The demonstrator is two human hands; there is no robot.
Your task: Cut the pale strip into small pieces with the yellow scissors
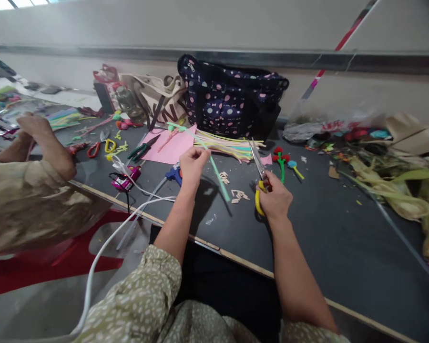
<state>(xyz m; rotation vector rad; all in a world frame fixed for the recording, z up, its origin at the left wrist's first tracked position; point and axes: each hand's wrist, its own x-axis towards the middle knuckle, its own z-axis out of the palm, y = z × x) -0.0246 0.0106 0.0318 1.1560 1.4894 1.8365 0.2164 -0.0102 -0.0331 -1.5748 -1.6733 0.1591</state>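
Holding one green strip point(219, 180), one scissors point(259, 177)

A thin green strip point(219, 176) is slanting over the dark table, its upper end pinched in the left hand point(193, 164), its lower end hanging free just above the surface. Yellow-handled scissors point(259, 174) are sitting in the right hand point(275, 197), silver blades pointing up and away, nearly closed.

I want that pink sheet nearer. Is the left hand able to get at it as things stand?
Probably yes: the left hand is beside the pink sheet, though it already holds a green strip.
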